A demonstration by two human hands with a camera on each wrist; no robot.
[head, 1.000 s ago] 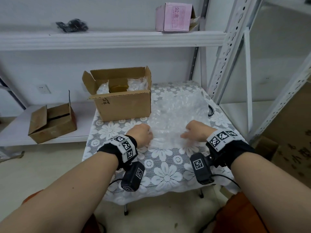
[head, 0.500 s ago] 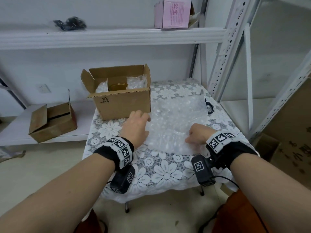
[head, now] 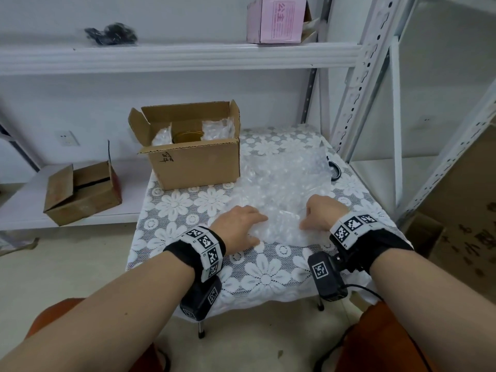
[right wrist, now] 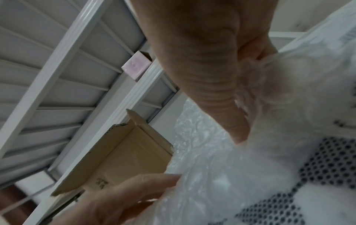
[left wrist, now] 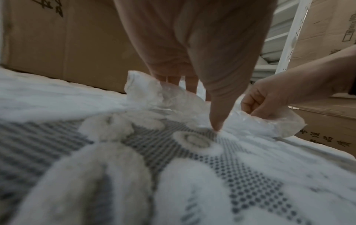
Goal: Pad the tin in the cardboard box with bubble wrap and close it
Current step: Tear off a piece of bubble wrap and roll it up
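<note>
Both grips work the near edge of the bubble wrap sheet point(head: 279, 189), which lies on the surface point(head: 263, 275) at centre frame. My right hand point(head: 323, 214) is curled round a gathered corner of it, as the left wrist view shows; my left hand point(head: 239, 224) presses on the sheet, fingers fairly straight and thumb tip down on the lace.

The cardboard box point(head: 196, 162) stands upper left of centre, flaps open, well apart from the hands. One tin point(head: 188, 135) sits inside it between two wads of wrap already packed in.

I judge the step to be picking up the last padding sheet. Next it needs bunching, lifting to the box and laying over the tin, then four flaps folded shut.

Count: one sheet, one open box, one tin, two hands.
</note>
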